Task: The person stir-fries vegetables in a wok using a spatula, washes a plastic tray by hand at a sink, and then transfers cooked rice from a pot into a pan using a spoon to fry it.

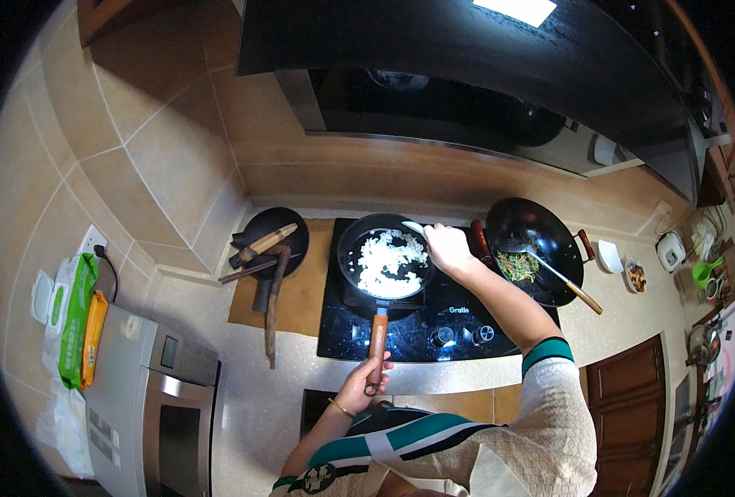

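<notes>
My left hand (361, 382) is closed around the wooden handle (378, 341) of a black frying pan (349, 239) on the left side of the cooktop. White rice (392, 267), loosely clumped, covers much of the pan's bottom, and dark patches show through it. Over the pan's right rim, my right hand (449, 250) grips a white utensil (413, 227), perhaps a spoon or spatula; its far end is hard to make out. Right of my forearm, a black wok (529, 217) holds cooked green vegetables (516, 266), with a wooden-handled metal ladle or turner (557, 273) resting in it.
A black glass cooktop (405, 338) lies under both pans. At left, a smaller dark pan (296, 223) bears wooden-handled tools beside a microwave (181, 385). A white dish (610, 256) and a bowl of food (636, 278) stand right of the wok. The range hood (442, 56) overhangs the back.
</notes>
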`<state>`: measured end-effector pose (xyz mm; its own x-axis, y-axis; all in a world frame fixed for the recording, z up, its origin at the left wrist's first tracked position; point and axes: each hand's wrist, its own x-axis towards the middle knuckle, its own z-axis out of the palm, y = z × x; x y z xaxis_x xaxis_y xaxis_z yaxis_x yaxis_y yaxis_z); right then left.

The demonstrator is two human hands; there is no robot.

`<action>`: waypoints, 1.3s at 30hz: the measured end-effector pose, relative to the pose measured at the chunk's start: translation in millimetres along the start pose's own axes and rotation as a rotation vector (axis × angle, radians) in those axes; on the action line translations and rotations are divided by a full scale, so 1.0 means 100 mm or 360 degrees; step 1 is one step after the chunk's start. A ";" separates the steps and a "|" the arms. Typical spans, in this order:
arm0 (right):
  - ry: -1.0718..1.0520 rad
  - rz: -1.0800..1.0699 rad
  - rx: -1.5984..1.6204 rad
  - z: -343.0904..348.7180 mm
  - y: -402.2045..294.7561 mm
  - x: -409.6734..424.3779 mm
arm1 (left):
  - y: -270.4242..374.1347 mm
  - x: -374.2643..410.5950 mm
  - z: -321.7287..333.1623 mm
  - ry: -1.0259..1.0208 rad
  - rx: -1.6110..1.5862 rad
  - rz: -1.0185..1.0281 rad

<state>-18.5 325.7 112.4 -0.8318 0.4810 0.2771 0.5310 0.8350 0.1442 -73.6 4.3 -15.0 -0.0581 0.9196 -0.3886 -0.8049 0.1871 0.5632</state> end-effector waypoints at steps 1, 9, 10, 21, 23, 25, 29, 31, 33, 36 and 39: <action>-0.0068 0.0010 0.0065 0.04 -0.01 -0.04 | 0.00 0.00 0.00 0.0000 -0.0018 0.0010; -0.0033 -0.0080 0.0375 -0.37 -0.18 -0.08 | 0.00 -0.06 -0.06 0.0020 -0.0026 0.0024; 0.0052 -0.0072 0.0323 -0.26 -0.13 0.00 | 0.01 -0.04 -0.06 -0.0008 -0.0031 0.0020; -0.0074 -0.0617 0.0156 -0.52 -0.31 -0.22 | 0.04 -0.08 -0.07 0.0001 -0.0069 0.0016; -0.0305 -0.0572 0.0155 -0.82 -0.30 -0.30 | 0.04 -0.08 -0.08 -0.0002 -0.0068 0.0031; -0.0340 -0.0569 0.0249 -0.77 -0.28 -0.34 | 0.04 -0.07 -0.09 -0.0021 -0.0051 0.0017; -0.0111 -0.0497 0.0230 -0.41 -0.40 -0.16 | 0.04 -0.08 -0.09 -0.0035 -0.0034 0.0017; 0.0070 -0.0460 0.0112 -0.35 -0.46 0.01 | 0.05 -0.06 -0.11 -0.0065 -0.0031 0.0029; 0.0225 -0.0379 0.0127 -0.24 -0.48 0.13 | 0.07 -0.06 -0.13 -0.0030 -0.0026 0.0000; 0.0292 -0.0377 0.0084 0.00 -0.49 0.22 | 0.07 -0.04 -0.11 -0.0026 -0.0024 -0.0027; -0.0029 -0.0563 0.0291 -0.06 -0.47 -0.03 | 0.11 -0.07 -0.08 -0.0013 -0.0007 -0.0028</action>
<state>-39.5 283.6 110.2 -0.9617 0.1587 0.2236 0.1752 0.9829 0.0559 -86.3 -2.4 -11.8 -0.0394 0.9189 -0.3924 -0.8082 0.2017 0.5533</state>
